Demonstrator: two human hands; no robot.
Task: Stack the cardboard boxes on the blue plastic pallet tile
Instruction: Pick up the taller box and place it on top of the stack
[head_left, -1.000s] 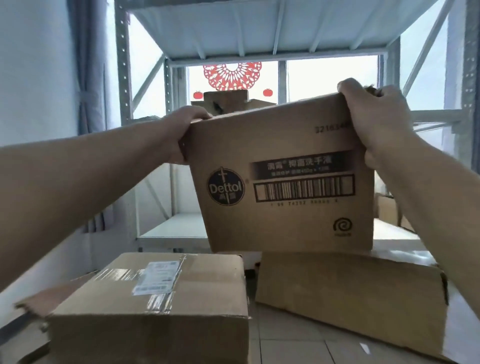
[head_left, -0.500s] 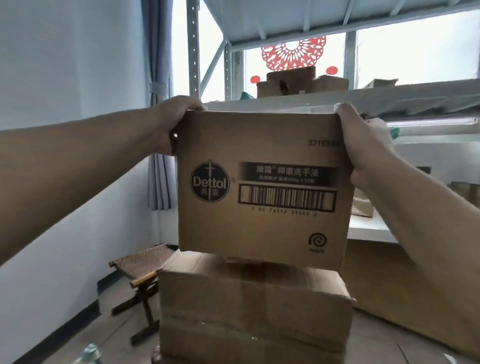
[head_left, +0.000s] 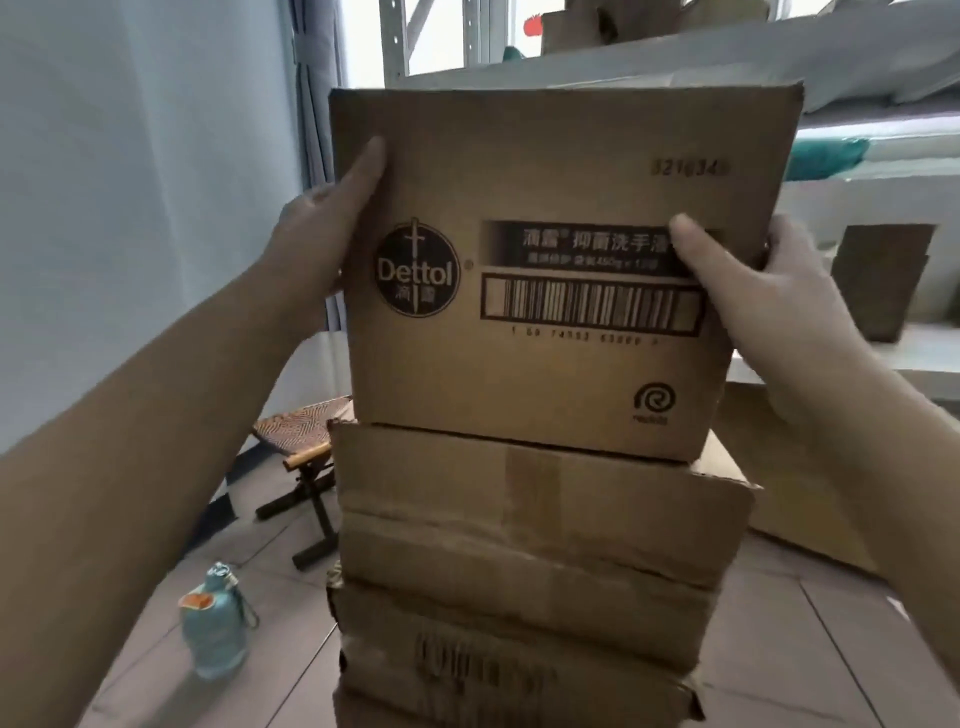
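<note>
the head view shows the left hand (head_left: 332, 234) and right hand (head_left: 748, 296) clamped on the sides of a dettol cardboard box (head_left: 550, 270), which sits atop a stack of cardboard boxes (head_left: 530, 561) beside a blue water bottle (head_left: 215, 626) on the tiled floor (head_left: 291, 597).

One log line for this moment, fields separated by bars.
step: place | box: on stack | left hand: grip on box | right hand: grip on box

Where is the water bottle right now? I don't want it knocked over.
In the head view, the blue water bottle stands on the tiled floor at lower left, left of the box stack and nearer than the folding stool.
</note>
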